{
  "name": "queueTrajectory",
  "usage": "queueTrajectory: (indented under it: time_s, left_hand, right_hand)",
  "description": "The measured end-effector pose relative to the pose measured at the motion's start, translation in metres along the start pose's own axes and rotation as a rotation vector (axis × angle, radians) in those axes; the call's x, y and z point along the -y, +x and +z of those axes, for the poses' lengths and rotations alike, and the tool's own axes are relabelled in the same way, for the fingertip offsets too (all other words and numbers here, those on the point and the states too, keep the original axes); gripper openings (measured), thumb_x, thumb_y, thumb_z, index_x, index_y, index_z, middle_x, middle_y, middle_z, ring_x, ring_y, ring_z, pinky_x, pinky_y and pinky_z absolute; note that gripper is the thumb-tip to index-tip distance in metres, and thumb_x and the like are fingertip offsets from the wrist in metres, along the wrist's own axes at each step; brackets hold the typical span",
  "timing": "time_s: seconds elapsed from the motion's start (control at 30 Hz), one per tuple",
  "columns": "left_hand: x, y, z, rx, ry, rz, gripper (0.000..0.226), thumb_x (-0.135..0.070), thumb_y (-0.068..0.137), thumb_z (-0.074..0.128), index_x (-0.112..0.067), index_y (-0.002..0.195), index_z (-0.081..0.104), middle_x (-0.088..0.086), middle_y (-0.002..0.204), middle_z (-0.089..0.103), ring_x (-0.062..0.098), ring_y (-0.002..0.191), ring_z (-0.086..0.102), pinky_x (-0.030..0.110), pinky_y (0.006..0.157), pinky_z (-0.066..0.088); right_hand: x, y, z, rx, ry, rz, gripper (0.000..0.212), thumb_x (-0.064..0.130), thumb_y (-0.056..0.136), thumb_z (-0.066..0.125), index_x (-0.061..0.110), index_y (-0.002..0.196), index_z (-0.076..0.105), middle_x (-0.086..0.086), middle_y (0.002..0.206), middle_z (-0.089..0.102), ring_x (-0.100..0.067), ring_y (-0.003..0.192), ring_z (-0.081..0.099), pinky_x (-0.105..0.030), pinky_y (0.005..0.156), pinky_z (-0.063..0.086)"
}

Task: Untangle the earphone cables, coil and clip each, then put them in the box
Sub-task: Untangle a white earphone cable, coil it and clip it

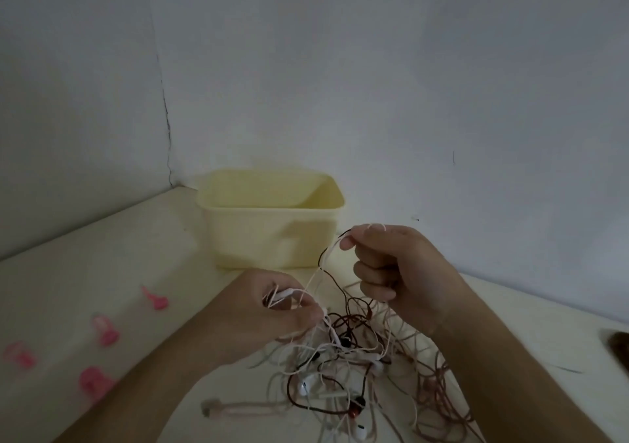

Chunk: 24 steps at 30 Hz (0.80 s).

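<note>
1. The step in hand looks like the first one, untangling: the earphone cables (354, 367) lie as one knotted heap of white, pinkish and dark brown strands at lower centre of the frame, on the pale tabletop (102, 255), with several white earbuds (304, 385) showing among them. Nothing appears coiled or clipped yet.

2. The left hand (272, 310), at centre frame just above the heap, has fingers and thumb curled around a small bunch of white cable, which it pinches.

3. The right hand (384, 265), a little higher and to the right of centre, pinches a loop of white and dark strand between thumb and forefinger; its other fingers are curled in. The strand runs taut-looking from this hand down toward the left hand and into the heap.

4. Both forearms enter from the bottom edge and angle inward, the hands near each other but apart.

5. The next move probably calls for drawing one cable free by following it through the crossings, without yanking, since pulling could tighten the knot.

6. The pale yellow box (272, 235) stands open at upper centre, behind the hands, against the wall; its inside is not fully visible.

7. Four pink clips (155, 298) lie scattered at left of the frame, untouched.
</note>
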State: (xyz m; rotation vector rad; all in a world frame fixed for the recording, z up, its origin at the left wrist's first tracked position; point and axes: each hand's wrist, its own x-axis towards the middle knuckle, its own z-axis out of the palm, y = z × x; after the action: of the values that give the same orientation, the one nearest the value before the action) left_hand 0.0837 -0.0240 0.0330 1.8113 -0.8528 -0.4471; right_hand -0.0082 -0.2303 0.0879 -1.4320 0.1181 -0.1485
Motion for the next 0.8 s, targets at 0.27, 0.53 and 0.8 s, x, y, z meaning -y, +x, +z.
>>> queueTrajectory:
  time_s: [0.27, 0.53, 0.8]
  left_hand:
    - [0.004, -0.001, -0.004, -0.181, -0.248, 0.100, 0.033, -0.036, 0.092, 0.058, -0.016, 0.066, 0.068, -0.001, 0.061, 0.034, 0.013, 0.058, 0.037, 0.014, 0.061, 0.043]
    - [0.001, -0.004, -0.011, -0.429, -0.454, 0.282, 0.025, -0.028, 0.091, 0.060, -0.020, 0.067, 0.057, 0.020, 0.076, 0.030, 0.024, 0.065, 0.026, 0.042, 0.068, 0.024]
    - [0.003, -0.003, -0.023, -0.503, -0.639, 0.337, 0.039, 0.003, 0.105, 0.039, -0.017, 0.074, 0.049, 0.003, 0.088, 0.049, 0.018, 0.063, 0.030, 0.037, 0.074, 0.034]
  right_hand:
    - [0.002, 0.004, -0.015, -0.172, -0.215, -0.049, 0.028, 0.013, 0.104, 0.058, -0.002, 0.086, 0.073, -0.007, 0.063, 0.033, -0.019, 0.052, 0.029, -0.030, 0.048, 0.028]
    - [0.011, -0.004, -0.025, -0.366, -0.320, -0.047, 0.026, 0.000, 0.098, 0.056, -0.005, 0.079, 0.072, -0.025, 0.080, 0.071, -0.031, 0.073, 0.070, -0.048, 0.079, 0.061]
    - [0.013, -0.008, -0.046, -0.732, -0.924, 0.130, 0.016, 0.010, 0.096, 0.054, 0.007, 0.101, 0.069, -0.006, 0.081, 0.066, -0.025, 0.066, 0.062, -0.041, 0.065, 0.053]
